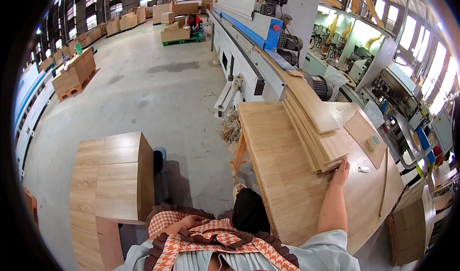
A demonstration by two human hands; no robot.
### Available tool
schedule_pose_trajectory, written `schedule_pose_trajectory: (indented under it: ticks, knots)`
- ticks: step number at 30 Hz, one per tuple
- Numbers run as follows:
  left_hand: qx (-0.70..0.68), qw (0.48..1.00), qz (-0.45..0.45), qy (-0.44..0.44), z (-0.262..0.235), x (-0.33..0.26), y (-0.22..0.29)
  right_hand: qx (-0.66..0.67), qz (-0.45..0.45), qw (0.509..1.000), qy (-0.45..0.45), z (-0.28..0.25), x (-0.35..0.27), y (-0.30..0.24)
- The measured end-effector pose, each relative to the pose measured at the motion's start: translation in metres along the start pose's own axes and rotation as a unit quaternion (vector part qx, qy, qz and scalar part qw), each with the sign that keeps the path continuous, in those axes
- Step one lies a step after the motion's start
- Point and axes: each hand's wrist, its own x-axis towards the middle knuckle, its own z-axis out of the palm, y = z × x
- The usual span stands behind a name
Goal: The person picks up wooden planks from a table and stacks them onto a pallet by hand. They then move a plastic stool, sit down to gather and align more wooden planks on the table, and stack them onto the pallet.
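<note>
My right hand [340, 173] lies against the near end of a stack of long, narrow wood boards [314, 137], fingers stretched along the board ends. The boards rest on a wood-topped table [268, 161] to my right. Another long board [314, 105] lies on top of the stack and reaches back to the machine's outlet. My left hand [190, 221] rests low against my orange-and-white checked apron [211, 232]; its fingers are too small to make out clearly, and I see nothing in it.
On the table are a tape roll [373, 142] on a flat panel [359, 129], a small silvery object [364, 169] and a thin strip [385, 182]. Stacked panels [117, 175] stand at my left. A long machine [239, 46] runs ahead; a person [193, 21] works far off beside a green pallet [182, 40].
</note>
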Motion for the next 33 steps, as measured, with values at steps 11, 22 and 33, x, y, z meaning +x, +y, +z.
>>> schedule_pose_trajectory:
  ticks: [11, 22, 33]
  knots:
    - [-0.009, 1.0, -0.001, 0.006, 0.004, 0.003, -0.014, 0.007, 0.013, 1.0, -0.007, 0.005, -0.002, -0.003]
    - [-0.37, 0.856, 0.177, 0.316, -0.117, 0.027, 0.124, 0.032, 0.071, 0.997, -0.001, -0.001, 0.0, -0.01]
    - [-0.444, 0.841, 0.285, -0.119, -0.052, 0.067, 0.423, 0.022, 0.133, 0.991, -0.002, 0.014, -0.015, -0.054]
